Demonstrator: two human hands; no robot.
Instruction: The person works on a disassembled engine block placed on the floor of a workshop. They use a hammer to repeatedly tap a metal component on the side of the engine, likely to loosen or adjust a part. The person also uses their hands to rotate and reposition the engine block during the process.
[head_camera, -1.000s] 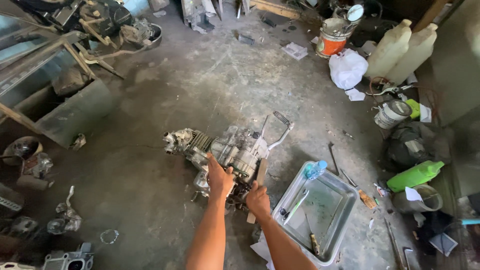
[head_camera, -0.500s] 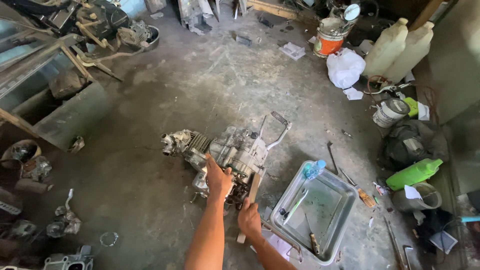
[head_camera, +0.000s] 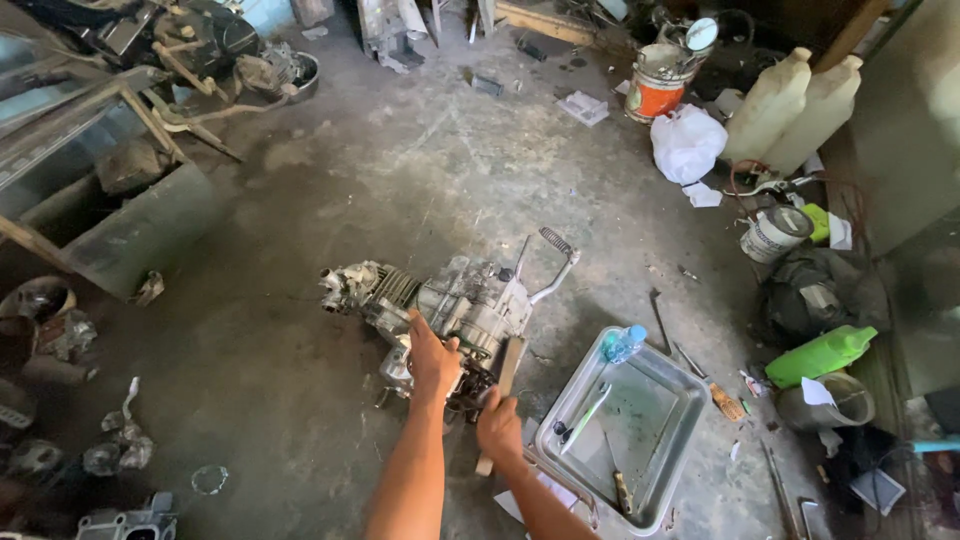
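Down near the middle of the frame, a grimy cast-metal engine (head_camera: 450, 310) lay on the rough, stained concrete floor (head_camera: 400, 170), its finned cylinder pointing left and a bent kick lever with a ribbed tip sticking up to the right. The left hand (head_camera: 433, 362) lay flat against the casing's lower side, fingers spread over the metal rather than clenched round anything. The right hand (head_camera: 499, 428), just below and right of it, was closed on a flat wooden stick (head_camera: 503, 385) (pale, plank-like, standing nearly upright) whose top end met the engine's lower right edge.

To the right of the hands sat a shallow rectangular metal tray (head_camera: 560, 410), dull and smeared, with a few slim tools lying in it and a clear plastic bottle (head_camera: 623, 345) with a blue cap at its upper corner. Further right lay a bright green plastic jug (head_camera: 820, 354) on its side. In the upper right stood two tall cream jerrycans (head_camera: 790, 105), a crumpled white plastic bag (head_camera: 688, 142) and an orange-banded bucket (head_camera: 659, 85).
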